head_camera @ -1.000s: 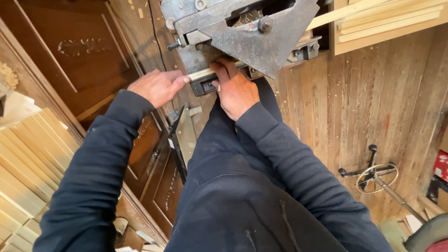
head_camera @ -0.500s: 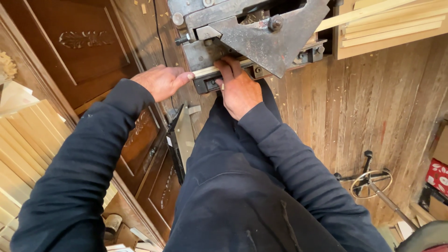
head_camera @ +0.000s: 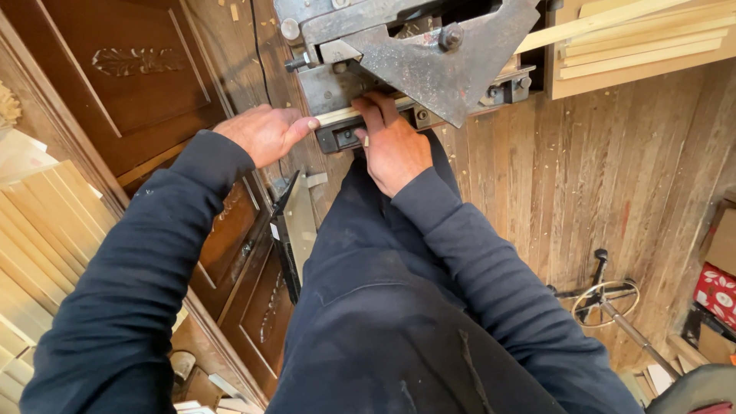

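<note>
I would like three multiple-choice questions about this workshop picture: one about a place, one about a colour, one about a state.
1. Where does the pale wooden strip lie?
A. on the floor
B. on the metal machine, under both hands
C. on the dark carved door

2. What colour are the sleeves?
A. dark navy
B. red
C. white

3. How is the right hand placed?
A. hanging free
B. gripping the wheel
C. pressing down on the strip

Answers: 1 B, the left hand and right hand hold it at the machine's edge; 2 A, both arms show dark navy; 3 C, its fingers rest flat on the strip.
</note>
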